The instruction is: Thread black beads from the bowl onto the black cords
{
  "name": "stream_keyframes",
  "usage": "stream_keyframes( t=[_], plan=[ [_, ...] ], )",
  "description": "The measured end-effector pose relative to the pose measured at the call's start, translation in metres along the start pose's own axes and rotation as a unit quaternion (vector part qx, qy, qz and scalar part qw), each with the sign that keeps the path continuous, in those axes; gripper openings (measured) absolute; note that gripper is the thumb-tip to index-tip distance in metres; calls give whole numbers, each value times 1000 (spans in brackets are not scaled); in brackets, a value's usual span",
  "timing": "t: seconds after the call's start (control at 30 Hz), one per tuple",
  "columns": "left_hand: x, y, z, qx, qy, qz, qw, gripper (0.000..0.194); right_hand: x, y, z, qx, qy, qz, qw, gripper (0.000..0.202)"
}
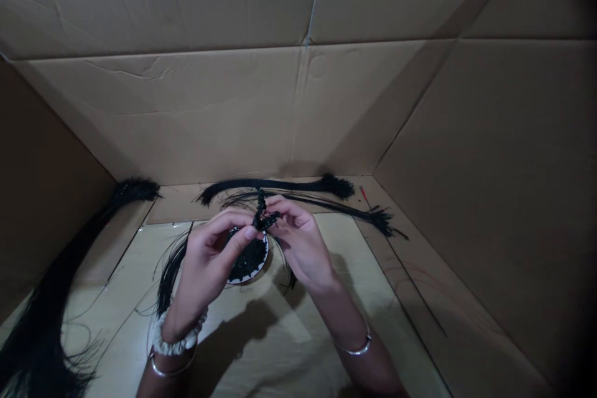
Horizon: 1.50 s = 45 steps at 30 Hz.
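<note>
Near the middle of the head view, my left hand point(217, 252) pinches a small black knotted or braided piece point(262, 219) between thumb and forefinger. My right hand point(298, 236) holds the other side of the same piece, its fingers bent around it. One stubby end of the piece points up and another points right. Below and behind my hands is a round white-rimmed dish point(254, 275) with dark bits in it, partly hidden by my left hand. Loose black strands point(171, 273) hang or lie beside my left wrist.
Long black fibre bundles lie at the back point(280, 185), the back right point(380, 219) and along the left point(69, 267). A thin red-tipped tool point(364, 194) rests at the back right. Cardboard walls point(209, 118) rise behind and on both sides of the pale work surface point(289, 348).
</note>
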<state>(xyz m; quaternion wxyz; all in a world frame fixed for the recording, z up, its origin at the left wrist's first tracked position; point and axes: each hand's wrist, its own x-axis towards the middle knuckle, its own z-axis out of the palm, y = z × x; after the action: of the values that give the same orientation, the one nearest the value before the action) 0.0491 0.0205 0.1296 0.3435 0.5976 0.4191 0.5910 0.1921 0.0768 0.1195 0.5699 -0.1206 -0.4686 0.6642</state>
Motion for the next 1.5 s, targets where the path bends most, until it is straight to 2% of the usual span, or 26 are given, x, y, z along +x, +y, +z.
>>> stream_keyframes(
  t=[0.33, 0.6, 0.7, 0.77, 0.9, 0.97, 1.03, 1.13, 1.5],
  plan=[
    [-1, -3, 2, -11, -9, -22, 1000, 8, 2, 10, -2, 24, 18, 20, 999, 12],
    [1, -4, 2, -4, -19, -11, 1000, 9, 2, 6, -3, 25, 22, 63, 997, 14],
    [1, -3, 2, -3, -20, 3, 1000, 9, 2, 5, -2, 17, 45, 63, 997, 16],
    [1, -3, 2, -7, -1, 20, 1000, 9, 2, 5, -1, 15, 74, 63, 995, 20],
    [1, -6, 3, -2, 89, 47, 995, 7, 2, 5, 3, 29, 101, 63, 993, 23],
    [3, -10, 5, -11, 132, 55, 990, 5, 0, 6, 6, 40, 86, 56, 994, 22],
    [6, -13, 8, -21, 149, 60, 987, 4, -2, 8, 9, 42, 52, 57, 996, 21],
    [9, -16, 13, -22, 142, 59, 988, 5, -6, 12, 12, 41, 20, 72, 996, 25],
    [5, -8, 12, 7, 133, 27, 991, 6, 1, 11, 8, 58, -9, 121, 991, 33]
  ],
)
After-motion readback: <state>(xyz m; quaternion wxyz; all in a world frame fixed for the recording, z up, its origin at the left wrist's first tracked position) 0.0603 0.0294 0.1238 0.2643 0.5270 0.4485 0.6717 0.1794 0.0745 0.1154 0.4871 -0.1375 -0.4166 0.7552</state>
